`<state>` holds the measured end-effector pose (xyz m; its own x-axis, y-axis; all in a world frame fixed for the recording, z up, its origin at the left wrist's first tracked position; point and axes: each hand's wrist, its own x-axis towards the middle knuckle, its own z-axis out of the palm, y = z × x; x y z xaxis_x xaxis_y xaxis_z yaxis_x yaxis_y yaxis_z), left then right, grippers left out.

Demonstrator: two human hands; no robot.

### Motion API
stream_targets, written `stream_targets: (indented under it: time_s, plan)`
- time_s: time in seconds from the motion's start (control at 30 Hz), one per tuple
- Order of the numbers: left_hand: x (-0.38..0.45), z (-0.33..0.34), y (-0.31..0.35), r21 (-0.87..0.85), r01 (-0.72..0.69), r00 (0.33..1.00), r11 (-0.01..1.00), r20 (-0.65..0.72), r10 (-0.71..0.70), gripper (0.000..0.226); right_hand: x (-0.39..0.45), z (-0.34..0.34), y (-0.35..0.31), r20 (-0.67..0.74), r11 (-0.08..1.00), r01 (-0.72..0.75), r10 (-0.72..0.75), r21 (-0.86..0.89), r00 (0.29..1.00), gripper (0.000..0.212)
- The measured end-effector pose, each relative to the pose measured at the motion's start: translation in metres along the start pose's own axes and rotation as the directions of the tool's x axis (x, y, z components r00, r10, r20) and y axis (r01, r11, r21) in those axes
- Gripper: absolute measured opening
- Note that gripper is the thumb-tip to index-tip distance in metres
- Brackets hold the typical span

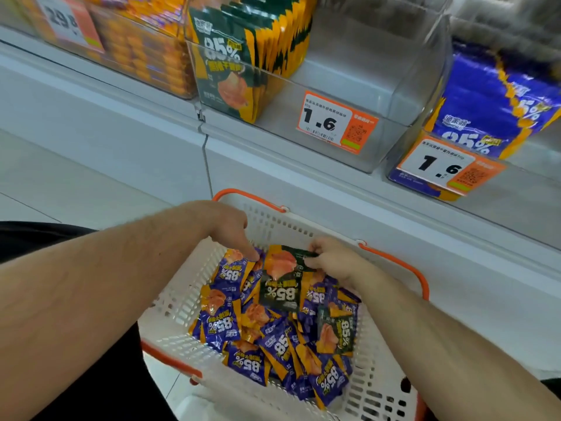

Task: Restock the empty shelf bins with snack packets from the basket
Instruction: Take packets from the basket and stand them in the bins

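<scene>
Right hand (329, 258): inside the far end of the basket (376, 387), thumb and fingers pinching the top edge of a dark green packet (283, 282). That packet lies partly lifted on the heap, its orange picture end just left of the fingers and its "85%" print below them.

Left hand (226, 227): just left of the right hand, over the basket's far left corner, palm down. Fingers reach downward and the fingertips touch a purple packet (232, 270); nothing is clasped, fingers loosely extended.

Basket: white perforated plastic with orange handles (397, 262), below both forearms. It holds a loose heap of purple packets (273, 347) beneath and nearer than the hands, with a second dark green packet (337, 332) below the right wrist.

Middle shelf bin (373, 95): clear plastic, above and beyond the right hand. A row of upright dark green packets (233, 56) stands in its left part; the right part shows bare bin floor. An orange price tag (337, 123) reading 1.6 sits on its front.

Right shelf bin (425, 177): beyond and right of the right hand, holding purple packs (485, 95), with its own 1.6 tag (449, 168).

Left shelf bin (170, 89): above the left hand, stacked with orange and purple packs; a blurred tag (65, 21) on the front.
</scene>
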<state>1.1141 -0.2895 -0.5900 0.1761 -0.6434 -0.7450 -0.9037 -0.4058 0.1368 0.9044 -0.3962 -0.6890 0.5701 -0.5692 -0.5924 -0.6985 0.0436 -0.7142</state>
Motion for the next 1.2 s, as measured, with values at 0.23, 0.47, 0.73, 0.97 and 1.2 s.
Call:
stream_targets:
  time_s: [0.23, 0.47, 0.73, 0.97, 1.2]
  plan:
    - [-0.021, -0.004, -0.019, -0.354, -0.040, 0.999, 0.934, -0.042, 0.027, 0.051, -0.016, 0.031, -0.023, 0.154, 0.617, -0.092, -0.048, 0.782, 0.987, 0.017]
    - [-0.046, -0.035, -0.018, -0.644, -0.332, 0.865, 0.689, -0.499, -0.048, 0.043, -0.048, 0.025, -0.064, 0.024, 0.833, -0.048, 0.042, 0.552, 0.999, 0.020]
    - [-0.069, -0.064, -0.025, -0.290, -0.458, 0.638, 0.840, -0.765, 0.084, 0.044, -0.082, -0.005, -0.151, -0.482, 0.894, 0.381, -0.448, -0.236, 0.753, 0.031]
    - [-0.076, -0.072, -0.027, -0.201, -0.529, 0.483, 0.825, -0.870, 0.098, 0.053, -0.074, 0.003, -0.214, -0.338, 0.792, 0.412, -0.578, -0.450, 0.743, 0.009]
    - [-0.083, -0.095, -0.060, -0.586, -0.439, 0.477, 0.680, -0.794, -0.376, 0.094, -0.073, -0.034, -0.273, -0.607, 0.656, 0.566, -0.731, -0.499, 0.311, 0.024]
